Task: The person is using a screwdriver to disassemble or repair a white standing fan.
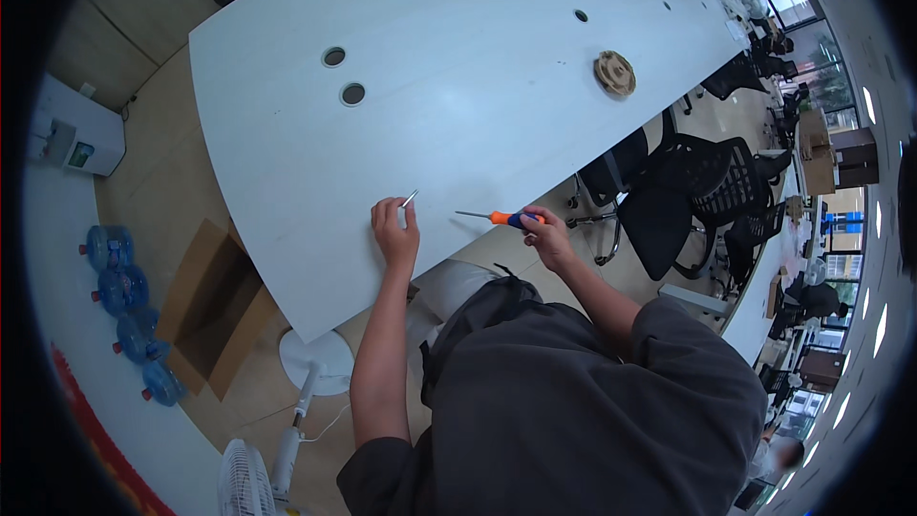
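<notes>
The orange-and-blue screwdriver is out over the white tabletop's near edge, pinched by the right hand, tip pointing left! Across from it, the left hand pinches a slim silvery rod; beyond, 2 round cable holes.

Cool, even light fills the room; ceiling strips and windows shine brightest at right. Faint, soft shadows lie on the pale counter. Straight edges bow outward, blackness rims the view, distant details blur.
</notes>
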Action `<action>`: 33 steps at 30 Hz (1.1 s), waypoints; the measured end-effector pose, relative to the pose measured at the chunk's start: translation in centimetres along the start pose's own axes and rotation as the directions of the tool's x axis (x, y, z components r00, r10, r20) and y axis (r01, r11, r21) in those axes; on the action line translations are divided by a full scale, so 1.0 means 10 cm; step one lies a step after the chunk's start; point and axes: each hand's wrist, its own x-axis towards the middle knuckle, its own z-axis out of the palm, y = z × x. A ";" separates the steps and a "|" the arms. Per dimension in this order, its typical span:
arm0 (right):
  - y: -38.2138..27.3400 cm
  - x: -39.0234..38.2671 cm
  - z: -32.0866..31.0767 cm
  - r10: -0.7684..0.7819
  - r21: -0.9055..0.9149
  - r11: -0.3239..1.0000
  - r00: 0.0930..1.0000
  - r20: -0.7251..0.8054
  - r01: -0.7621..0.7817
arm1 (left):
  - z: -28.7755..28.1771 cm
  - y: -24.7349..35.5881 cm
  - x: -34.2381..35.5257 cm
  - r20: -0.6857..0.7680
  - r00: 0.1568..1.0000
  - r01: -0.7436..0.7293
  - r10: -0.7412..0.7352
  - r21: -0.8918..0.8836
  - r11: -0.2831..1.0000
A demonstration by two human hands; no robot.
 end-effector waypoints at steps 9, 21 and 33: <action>-0.50 0.32 -1.72 -0.100 0.239 0.948 0.908 -0.408 0.212 | 1.78 0.91 0.34 0.312 0.945 -0.064 0.095 -0.109 0.992; -1.18 1.64 -3.03 -0.027 0.121 0.989 0.919 -0.393 0.081 | 4.69 1.55 1.43 0.322 0.945 -0.096 0.054 0.118 0.988; -2.15 2.12 -2.94 -0.047 0.109 0.992 0.986 -0.159 0.064 | 4.51 1.72 1.58 0.246 0.969 -0.014 -0.019 0.130 0.991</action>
